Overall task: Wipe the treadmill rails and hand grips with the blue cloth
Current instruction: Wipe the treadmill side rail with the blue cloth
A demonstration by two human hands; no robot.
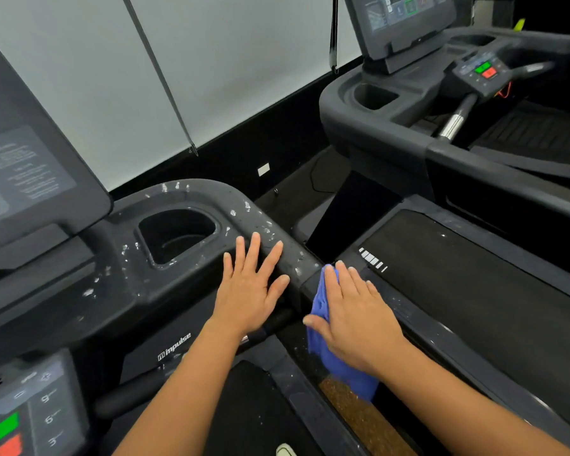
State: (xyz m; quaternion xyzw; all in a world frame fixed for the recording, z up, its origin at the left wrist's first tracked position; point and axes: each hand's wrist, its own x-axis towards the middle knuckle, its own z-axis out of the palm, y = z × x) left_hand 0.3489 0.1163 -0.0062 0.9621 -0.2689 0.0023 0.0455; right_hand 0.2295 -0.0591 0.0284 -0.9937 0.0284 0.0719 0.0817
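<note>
Left hand [249,284] flat, fingers spread, on rail [270,238]; right hand [356,314] pressing blue cloth [323,301]; "impulse" logo [174,347]

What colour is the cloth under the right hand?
Blue, leaning periwinkle: the cloth shows clearly in the head view.

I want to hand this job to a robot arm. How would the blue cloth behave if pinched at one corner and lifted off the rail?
The blue cloth would probably go limp: it bunches under the right hand and drapes over the rail. It looks thin, so likely light. It may drag on the rail, whose foam spots suggest damp.
</note>
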